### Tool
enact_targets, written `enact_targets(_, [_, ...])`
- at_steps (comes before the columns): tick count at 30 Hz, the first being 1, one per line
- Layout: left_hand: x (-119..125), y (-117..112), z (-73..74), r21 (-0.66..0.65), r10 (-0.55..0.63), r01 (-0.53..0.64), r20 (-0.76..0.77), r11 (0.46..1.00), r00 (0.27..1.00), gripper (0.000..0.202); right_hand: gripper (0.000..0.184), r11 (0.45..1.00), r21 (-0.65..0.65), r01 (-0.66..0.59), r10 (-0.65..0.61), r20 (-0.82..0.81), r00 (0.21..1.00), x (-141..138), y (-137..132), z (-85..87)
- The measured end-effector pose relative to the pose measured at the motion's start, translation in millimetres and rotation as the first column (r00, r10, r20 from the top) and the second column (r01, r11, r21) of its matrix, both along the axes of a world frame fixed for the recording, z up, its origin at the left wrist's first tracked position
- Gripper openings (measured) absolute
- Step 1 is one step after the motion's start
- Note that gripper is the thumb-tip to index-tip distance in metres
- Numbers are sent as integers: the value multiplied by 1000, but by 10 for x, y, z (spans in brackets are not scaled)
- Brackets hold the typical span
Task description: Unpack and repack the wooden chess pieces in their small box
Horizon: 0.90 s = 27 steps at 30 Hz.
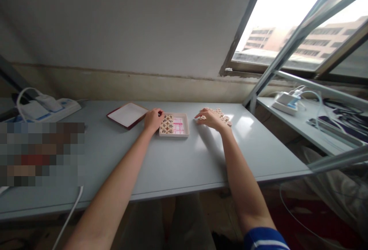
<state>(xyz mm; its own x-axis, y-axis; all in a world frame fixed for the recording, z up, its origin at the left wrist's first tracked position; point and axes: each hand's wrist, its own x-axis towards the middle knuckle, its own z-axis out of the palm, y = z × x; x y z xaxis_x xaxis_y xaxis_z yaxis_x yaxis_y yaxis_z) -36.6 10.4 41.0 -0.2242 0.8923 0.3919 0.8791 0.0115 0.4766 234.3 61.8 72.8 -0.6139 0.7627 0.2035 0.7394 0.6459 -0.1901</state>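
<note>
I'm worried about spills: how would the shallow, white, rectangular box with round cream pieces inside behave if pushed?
The shallow, white, rectangular box would likely slide rather than tip, since it lies flat with low walls. Its thin walls suggest a fairly light shell. The round cream pieces lie flat in its left part, so they might shift toward the pink-lined side.

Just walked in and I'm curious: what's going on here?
A person's left hand is at the left side of a white box whose left part holds round marked pieces. The right hand is beside loose pieces on the desk; whether it grips one is unclear. A red-edged tray lies left of the box.
</note>
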Motion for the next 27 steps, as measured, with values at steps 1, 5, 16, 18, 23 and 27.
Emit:
enact_targets(1, [1, -4, 4, -2, 4, -4, -3, 1000, 1000, 21, 16, 1000, 4, 0, 0, 10, 1000, 2, 4, -5])
enact_targets(5, [2, -7, 5, 5, 3, -3, -5, 1000, 1000, 21, 9, 999, 18, 47, -47, 3, 999, 41, 10, 2])
enact_targets(16, [-76, 39, -28, -25, -177, 187, 217, 982, 960, 18, 23, 975, 116, -188, 199, -90, 976, -707, -206, 13])
enact_targets(18, [-92, 43, -27, -41, -192, 210, 267, 977, 944, 19, 25, 958, 163, -238, 237, 26, 971, -884, -246, -10])
enact_targets(23, [-121, 60, -35, -43, -231, 260, 342, 965, 911, 19, 22, 944, 221, -245, 235, 71, 969, -1011, -225, 9])
enact_targets(27, [-121, 76, -45, -57, -217, 248, 324, 967, 921, 18, 21, 966, 228, -119, 137, -65, 988, -809, -91, 64])
